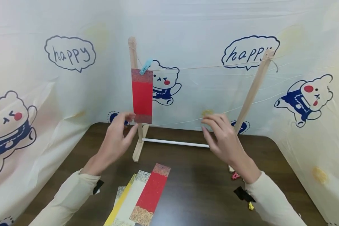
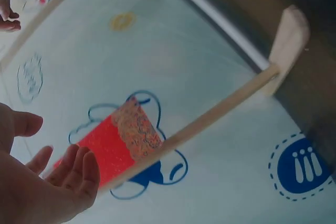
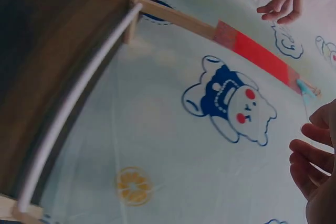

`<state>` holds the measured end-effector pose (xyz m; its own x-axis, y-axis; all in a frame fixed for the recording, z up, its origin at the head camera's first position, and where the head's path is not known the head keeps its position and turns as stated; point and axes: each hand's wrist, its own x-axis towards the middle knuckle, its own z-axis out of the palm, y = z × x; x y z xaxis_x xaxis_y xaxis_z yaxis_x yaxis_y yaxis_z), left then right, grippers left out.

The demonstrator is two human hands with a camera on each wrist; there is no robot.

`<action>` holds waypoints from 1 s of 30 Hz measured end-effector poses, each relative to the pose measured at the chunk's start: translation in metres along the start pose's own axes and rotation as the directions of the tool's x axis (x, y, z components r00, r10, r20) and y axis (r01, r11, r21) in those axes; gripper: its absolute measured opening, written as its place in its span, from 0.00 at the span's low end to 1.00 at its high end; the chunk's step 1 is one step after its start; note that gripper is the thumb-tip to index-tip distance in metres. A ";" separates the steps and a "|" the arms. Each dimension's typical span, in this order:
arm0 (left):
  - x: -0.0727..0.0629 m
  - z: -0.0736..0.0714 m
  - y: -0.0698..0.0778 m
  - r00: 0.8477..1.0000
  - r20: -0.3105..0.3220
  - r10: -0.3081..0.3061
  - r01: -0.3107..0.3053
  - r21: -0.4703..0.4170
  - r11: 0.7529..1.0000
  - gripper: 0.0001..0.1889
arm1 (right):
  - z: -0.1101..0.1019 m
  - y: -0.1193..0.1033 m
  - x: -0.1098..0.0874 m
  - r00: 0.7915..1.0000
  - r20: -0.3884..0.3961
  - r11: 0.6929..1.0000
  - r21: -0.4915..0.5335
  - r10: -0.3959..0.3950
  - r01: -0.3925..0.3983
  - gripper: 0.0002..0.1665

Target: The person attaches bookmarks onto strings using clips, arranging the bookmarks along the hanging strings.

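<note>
A red card (image 1: 142, 99) with patterned ends hangs from a string (image 1: 197, 67), held by a light blue clothespin (image 1: 145, 67) beside the left post of a wooden frame. My left hand (image 1: 116, 135) is next to the card's lower end, its fingers loosely bent and holding nothing. In the left wrist view the left hand (image 2: 50, 174) overlaps the card's red part. To the right, my right hand (image 1: 225, 138) is raised in front of the frame with relaxed fingers and nothing in them. The right wrist view also shows the right hand (image 3: 317, 161) without anything in it.
The frame has a right post (image 1: 254, 86) and a white crossbar (image 1: 175, 142). On the dark table (image 1: 197, 188) lie another red card (image 1: 152, 190), a white card (image 1: 133, 194) and a yellow card (image 1: 120, 205), overlapping. At right are a pink clip (image 1: 235, 175) and a yellow clip (image 1: 250, 206).
</note>
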<state>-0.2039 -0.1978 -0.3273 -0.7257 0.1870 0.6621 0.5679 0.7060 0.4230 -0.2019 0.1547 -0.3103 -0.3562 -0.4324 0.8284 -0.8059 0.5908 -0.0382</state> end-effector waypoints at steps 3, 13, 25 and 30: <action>-0.012 0.005 0.002 0.997 0.066 0.045 -0.047 0.031 0.998 0.21 | -0.004 -0.001 -0.030 0.998 0.024 0.998 -0.009 0.064 -0.064 0.12; -0.036 -0.009 0.006 0.934 0.285 0.214 -0.273 0.186 0.944 0.22 | -0.014 -0.005 -0.108 0.940 0.115 0.947 -0.034 0.322 -0.320 0.11; -0.083 -0.018 0.000 0.802 0.528 0.281 -0.436 0.195 0.878 0.20 | -0.015 0.003 -0.167 0.896 0.098 0.901 -0.090 0.433 -0.425 0.15; -0.052 -0.017 -0.005 0.816 0.506 0.279 -0.429 0.209 0.879 0.21 | -0.020 0.009 -0.188 0.851 0.071 0.852 -0.120 0.520 -0.510 0.17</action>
<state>-0.1621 -0.2229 -0.3534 -0.6306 0.6951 0.3452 0.7296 0.6826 -0.0418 -0.1328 0.2547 -0.4553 -0.7558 -0.1099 0.6455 -0.4480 0.8057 -0.3874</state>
